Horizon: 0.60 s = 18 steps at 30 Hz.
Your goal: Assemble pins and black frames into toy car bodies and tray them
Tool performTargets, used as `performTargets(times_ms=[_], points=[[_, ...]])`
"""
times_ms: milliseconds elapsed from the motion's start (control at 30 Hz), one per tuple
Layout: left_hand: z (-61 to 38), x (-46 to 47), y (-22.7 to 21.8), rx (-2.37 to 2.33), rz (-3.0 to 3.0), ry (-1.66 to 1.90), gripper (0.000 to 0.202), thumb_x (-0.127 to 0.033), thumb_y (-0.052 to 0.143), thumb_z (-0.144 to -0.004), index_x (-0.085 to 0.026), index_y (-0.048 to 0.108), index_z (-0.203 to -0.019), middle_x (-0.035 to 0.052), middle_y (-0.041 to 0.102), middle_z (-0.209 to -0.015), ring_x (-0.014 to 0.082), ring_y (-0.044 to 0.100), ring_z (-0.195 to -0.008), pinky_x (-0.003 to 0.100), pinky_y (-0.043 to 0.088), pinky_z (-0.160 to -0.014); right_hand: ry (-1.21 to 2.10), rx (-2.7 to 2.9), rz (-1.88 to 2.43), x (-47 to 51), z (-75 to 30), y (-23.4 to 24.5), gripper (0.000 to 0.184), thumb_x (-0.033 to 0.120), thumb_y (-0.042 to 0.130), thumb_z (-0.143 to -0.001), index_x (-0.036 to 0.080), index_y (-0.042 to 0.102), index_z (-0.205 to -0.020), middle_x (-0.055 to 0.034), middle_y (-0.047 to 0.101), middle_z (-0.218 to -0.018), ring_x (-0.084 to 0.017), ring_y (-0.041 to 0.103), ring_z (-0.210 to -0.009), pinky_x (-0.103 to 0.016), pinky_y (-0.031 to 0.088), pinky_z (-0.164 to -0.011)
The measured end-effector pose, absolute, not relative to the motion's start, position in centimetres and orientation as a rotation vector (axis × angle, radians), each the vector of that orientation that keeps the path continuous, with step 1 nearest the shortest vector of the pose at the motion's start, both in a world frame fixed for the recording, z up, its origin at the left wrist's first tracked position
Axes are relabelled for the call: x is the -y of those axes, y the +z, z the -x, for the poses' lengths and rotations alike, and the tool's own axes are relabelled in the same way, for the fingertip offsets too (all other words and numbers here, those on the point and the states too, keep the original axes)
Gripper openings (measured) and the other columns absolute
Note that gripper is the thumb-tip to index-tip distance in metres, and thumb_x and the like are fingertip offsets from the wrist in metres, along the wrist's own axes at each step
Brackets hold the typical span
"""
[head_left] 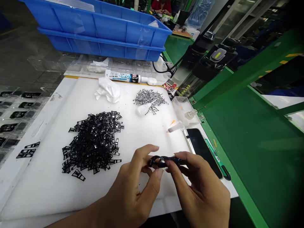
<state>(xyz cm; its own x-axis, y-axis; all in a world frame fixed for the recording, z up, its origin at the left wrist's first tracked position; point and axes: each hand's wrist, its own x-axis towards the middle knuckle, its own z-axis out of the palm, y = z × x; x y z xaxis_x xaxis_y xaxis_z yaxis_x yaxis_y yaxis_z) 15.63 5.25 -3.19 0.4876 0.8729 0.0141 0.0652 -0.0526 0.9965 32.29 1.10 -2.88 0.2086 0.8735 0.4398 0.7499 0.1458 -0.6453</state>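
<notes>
My left hand (135, 186) and my right hand (199, 186) meet above the front of a white foam mat (59, 186). Together they pinch a small black plastic part (163, 161) between thumbs and fingertips, one hand at each end. A large heap of similar black parts (93, 142) lies on the mat to the left of my hands. Farther back sits a pile of small silver metal pieces (149, 97).
A crumpled white cloth (108, 90), a glue tube (123, 77), a small syringe (175, 127), a clear plastic box (185, 110) and a phone (201, 150) lie around the mat. Stacked blue bins (106, 31) stand behind. A green conveyor (249, 142) runs along the right.
</notes>
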Motion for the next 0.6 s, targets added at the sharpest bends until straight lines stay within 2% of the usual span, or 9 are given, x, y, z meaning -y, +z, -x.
performTargets(times_ms=[100, 200, 300, 367, 500, 600], points=[[-15.7, -5.6, -2.8, -0.794, -1.361, 0.814, 0.011, -0.026, 0.05, -0.099, -0.024, 0.054, -0.11, 0.0013, 0.069, -0.098, 0.0117, 0.067, -0.088, 0.023, 0.057, -0.081, 0.121, 1.659, 1.501, -1.0, -32.5, -2.9, 0.027, 0.005, 0.067, -0.087, 0.017, 0.062, -0.11, -0.0062, 0.063, -0.103, -0.014, 0.065, -0.092, -0.022, 0.061, -0.074], [-15.9, -5.6, -2.9, -0.763, -1.217, 0.826, 0.006, -0.026, 0.055, -0.098, -0.022, 0.058, -0.101, 0.0008, 0.07, -0.099, 0.0095, 0.066, -0.084, 0.021, 0.057, -0.079, -0.045, 1.78, 1.39, -1.0, -32.8, -2.7, 0.035, -0.005, 0.068, -0.082, 0.012, 0.062, -0.112, -0.0092, 0.064, -0.102, -0.014, 0.064, -0.094, -0.023, 0.059, -0.08], [-16.0, -5.5, -3.1, -0.689, -1.14, 0.86, 0.002, -0.021, 0.059, -0.096, -0.021, 0.06, -0.097, 0.0013, 0.072, -0.11, 0.0073, 0.068, -0.084, 0.019, 0.057, -0.08, -0.159, 1.885, 1.352, -1.1, -33.4, -2.4, 0.035, -0.006, 0.068, -0.081, 0.01, 0.062, -0.112, -0.0117, 0.065, -0.104, -0.013, 0.066, -0.094, -0.021, 0.057, -0.085], [-16.0, -5.4, -3.3, -0.651, -1.131, 0.899, 0.004, -0.017, 0.061, -0.094, -0.021, 0.06, -0.096, 0.0021, 0.072, -0.116, 0.0083, 0.07, -0.088, 0.02, 0.057, -0.082, -0.187, 1.951, 1.334, -1.1, -34.1, -2.2, 0.03, -0.001, 0.067, -0.084, 0.012, 0.063, -0.111, -0.0119, 0.065, -0.105, -0.015, 0.067, -0.094, -0.022, 0.059, -0.084], [-16.0, -5.4, -3.4, -0.628, -1.211, 0.966, 0.014, -0.009, 0.062, -0.091, -0.022, 0.061, -0.096, 0.0018, 0.072, -0.119, 0.0178, 0.069, -0.11, 0.031, 0.058, -0.094, -0.109, 2.053, 1.288, -0.6, -35.4, -2.2, 0.027, 0.005, 0.066, -0.086, 0.017, 0.064, -0.11, -0.0109, 0.067, -0.108, -0.021, 0.07, -0.098, -0.029, 0.064, -0.08], [-16.0, -5.4, -3.3, -0.625, -1.348, 1.03, 0.022, -0.003, 0.065, -0.086, -0.022, 0.064, -0.095, 0.0, 0.073, -0.119, 0.0191, 0.07, -0.109, 0.032, 0.059, -0.094, -0.057, 1.978, 1.278, 0.0, -35.6, -2.8, 0.032, 0.001, 0.066, -0.082, 0.016, 0.063, -0.11, -0.0119, 0.067, -0.112, -0.026, 0.068, -0.106, -0.038, 0.065, -0.082]])
